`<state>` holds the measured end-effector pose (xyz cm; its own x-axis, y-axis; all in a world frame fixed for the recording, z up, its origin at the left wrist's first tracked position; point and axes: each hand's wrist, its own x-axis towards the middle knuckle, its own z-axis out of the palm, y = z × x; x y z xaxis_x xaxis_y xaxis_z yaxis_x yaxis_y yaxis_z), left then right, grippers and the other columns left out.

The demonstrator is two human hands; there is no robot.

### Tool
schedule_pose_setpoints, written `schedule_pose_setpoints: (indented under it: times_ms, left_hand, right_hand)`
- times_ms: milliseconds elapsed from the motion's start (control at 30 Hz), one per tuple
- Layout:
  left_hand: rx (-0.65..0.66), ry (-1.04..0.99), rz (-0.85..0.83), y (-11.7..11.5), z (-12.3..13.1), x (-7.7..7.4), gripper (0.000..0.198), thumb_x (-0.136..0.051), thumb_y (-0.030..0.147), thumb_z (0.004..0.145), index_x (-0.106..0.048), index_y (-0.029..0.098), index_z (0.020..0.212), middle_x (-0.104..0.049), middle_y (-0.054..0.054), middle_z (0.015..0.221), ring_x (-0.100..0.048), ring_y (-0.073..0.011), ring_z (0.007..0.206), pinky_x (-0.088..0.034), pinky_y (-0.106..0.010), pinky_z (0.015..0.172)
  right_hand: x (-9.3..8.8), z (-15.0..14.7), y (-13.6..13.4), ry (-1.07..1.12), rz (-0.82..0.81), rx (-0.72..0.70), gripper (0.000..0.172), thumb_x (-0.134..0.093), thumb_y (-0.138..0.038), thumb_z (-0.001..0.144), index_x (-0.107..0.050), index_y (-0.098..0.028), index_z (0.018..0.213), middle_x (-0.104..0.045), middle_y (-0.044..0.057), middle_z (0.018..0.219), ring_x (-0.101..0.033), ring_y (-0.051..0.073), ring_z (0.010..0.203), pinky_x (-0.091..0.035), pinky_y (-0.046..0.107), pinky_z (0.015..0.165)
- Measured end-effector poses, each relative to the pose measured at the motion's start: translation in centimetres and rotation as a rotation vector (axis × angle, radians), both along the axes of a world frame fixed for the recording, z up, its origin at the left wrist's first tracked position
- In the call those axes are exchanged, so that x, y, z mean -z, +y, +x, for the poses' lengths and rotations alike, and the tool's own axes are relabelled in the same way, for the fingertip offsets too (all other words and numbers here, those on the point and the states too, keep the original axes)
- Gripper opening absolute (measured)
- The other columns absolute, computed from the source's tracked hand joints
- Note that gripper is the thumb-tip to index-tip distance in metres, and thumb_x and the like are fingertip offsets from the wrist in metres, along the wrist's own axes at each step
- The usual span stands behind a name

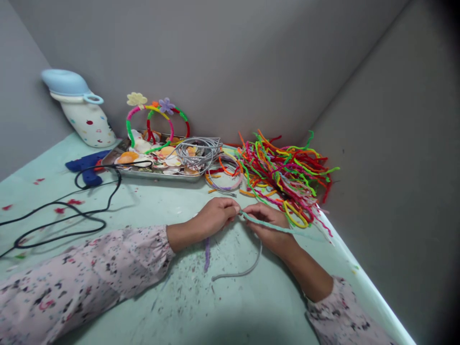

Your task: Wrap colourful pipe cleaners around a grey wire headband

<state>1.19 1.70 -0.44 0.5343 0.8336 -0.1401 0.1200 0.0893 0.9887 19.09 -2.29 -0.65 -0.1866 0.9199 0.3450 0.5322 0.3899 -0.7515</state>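
Note:
My left hand [220,213] pinches the tip of a pale green pipe cleaner [268,224] between thumb and fingers. Close beside it, my right hand [271,227] is closed around the same spot, and the pipe cleaner trails off to the right over its back. A grey cord [239,275] curves out from beneath the right hand and lies on the table; its upper end is hidden by the fingers. Below my left wrist lies a short purple pipe cleaner [207,254], partly covered.
A metal tray [168,177] of shells holds decorated pipe-cleaner hoops [129,129] and a grey cord coil [199,151]. Right of it lies a heap of colourful pipe cleaners [283,167]. At left are a blue glue gun [88,163], its black cable [68,203] and a bottle [88,120].

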Motion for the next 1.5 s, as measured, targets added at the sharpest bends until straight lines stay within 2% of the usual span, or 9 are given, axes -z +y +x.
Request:
schedule_pose_setpoints:
  times_ms: [167, 300, 533, 700, 767, 867, 1033, 1267, 1500]
  left_hand:
    - [-0.004, 0.017, -0.003, 0.0, 0.0, 0.0, 0.02, -0.05, 0.034, 0.078, -0.056, 0.015, 0.073, -0.042, 0.005, 0.052, -0.034, -0.0067, 0.043, -0.023, -0.02, 0.042]
    - [0.0, 0.027, -0.001, 0.0, 0.0, 0.0, 0.021, -0.051, 0.034, 0.078, -0.057, 0.014, 0.073, -0.043, 0.005, 0.052, -0.035, -0.0068, 0.044, -0.024, -0.02, 0.042]
    - [0.007, 0.033, 0.01, 0.2, 0.0, 0.5, 0.022, -0.05, 0.035, 0.078, -0.056, 0.014, 0.072, -0.044, 0.005, 0.053, -0.035, -0.0069, 0.043, -0.026, -0.02, 0.041]
    - [0.02, 0.063, 0.035, 0.1, 0.0, 0.3, 0.022, -0.05, 0.035, 0.078, -0.057, 0.014, 0.072, -0.044, 0.005, 0.053, -0.035, -0.0071, 0.044, -0.026, -0.02, 0.042]
    - [0.035, 0.083, 0.035, 0.0, 0.0, 0.1, 0.021, -0.051, 0.034, 0.078, -0.057, 0.015, 0.072, -0.043, 0.005, 0.053, -0.035, -0.0072, 0.044, -0.027, -0.02, 0.043]
    - [0.048, 0.091, 0.031, 0.0, 0.0, -0.2, 0.021, -0.051, 0.035, 0.078, -0.057, 0.015, 0.073, -0.043, 0.005, 0.052, -0.035, -0.007, 0.043, -0.027, -0.02, 0.043]
    - [0.062, 0.082, 0.054, -0.1, 0.0, -0.4, 0.022, -0.051, 0.036, 0.079, -0.057, 0.015, 0.073, -0.043, 0.005, 0.052, -0.035, -0.0068, 0.043, -0.027, -0.02, 0.043]
    - [0.05, 0.053, 0.068, -0.2, 0.0, -0.6, 0.017, -0.052, 0.032, 0.078, -0.056, 0.015, 0.077, -0.044, 0.006, 0.054, -0.036, -0.0067, 0.045, -0.027, -0.02, 0.043]
    - [0.017, 0.003, 0.025, -0.3, 0.0, -0.3, 0.008, -0.05, 0.022, 0.074, -0.052, 0.017, 0.079, -0.045, 0.007, 0.054, -0.036, -0.0062, 0.043, -0.026, -0.018, 0.041]
  right_hand:
    - [0.2, -0.1, 0.0, -0.023, 0.023, 0.041, 0.012, -0.058, -0.017, 0.079, -0.069, -0.019, 0.083, -0.067, 0.003, 0.074, -0.06, 0.015, 0.065, -0.046, 0.025, 0.058]
    - [0.0, 0.0, 0.2, -0.044, 0.023, 0.007, 0.014, -0.057, -0.015, 0.078, -0.07, -0.019, 0.083, -0.068, 0.003, 0.075, -0.062, 0.015, 0.067, -0.049, 0.025, 0.061]
    - [-0.5, 0.1, 0.2, -0.163, 0.168, -0.053, 0.018, -0.054, -0.012, 0.077, -0.069, -0.02, 0.083, -0.068, 0.002, 0.074, -0.062, 0.014, 0.067, -0.048, 0.026, 0.065]
    - [-0.7, 0.1, -0.1, -0.202, 0.176, -0.081, 0.018, -0.054, -0.012, 0.076, -0.068, -0.02, 0.083, -0.068, 0.002, 0.075, -0.062, 0.015, 0.068, -0.047, 0.026, 0.066]
    - [-0.8, 0.1, -0.2, -0.165, 0.11, -0.057, 0.015, -0.055, -0.013, 0.076, -0.067, -0.02, 0.082, -0.067, 0.002, 0.074, -0.061, 0.015, 0.066, -0.047, 0.026, 0.063]
    - [-0.9, 0.0, -0.2, 0.011, -0.108, -0.012, 0.009, -0.056, -0.019, 0.078, -0.064, -0.019, 0.081, -0.064, 0.0, 0.066, -0.059, 0.013, 0.059, -0.045, 0.025, 0.055]
    - [-1.2, -0.2, 0.2, 0.279, -0.351, -0.048, 0.01, -0.055, -0.028, 0.081, -0.058, -0.018, 0.079, -0.059, -0.003, 0.057, -0.055, 0.011, 0.05, -0.043, 0.023, 0.051]
    - [-1.7, -0.5, 0.4, 0.256, -0.414, -0.036, 0.011, -0.058, -0.029, 0.079, -0.057, -0.018, 0.076, -0.057, -0.005, 0.053, -0.052, 0.01, 0.046, -0.042, 0.022, 0.048]
    - [-1.2, -0.3, 0.4, 0.229, -0.421, -0.038, 0.012, -0.059, -0.029, 0.078, -0.059, -0.018, 0.079, -0.059, -0.003, 0.055, -0.055, 0.01, 0.048, -0.044, 0.022, 0.048]
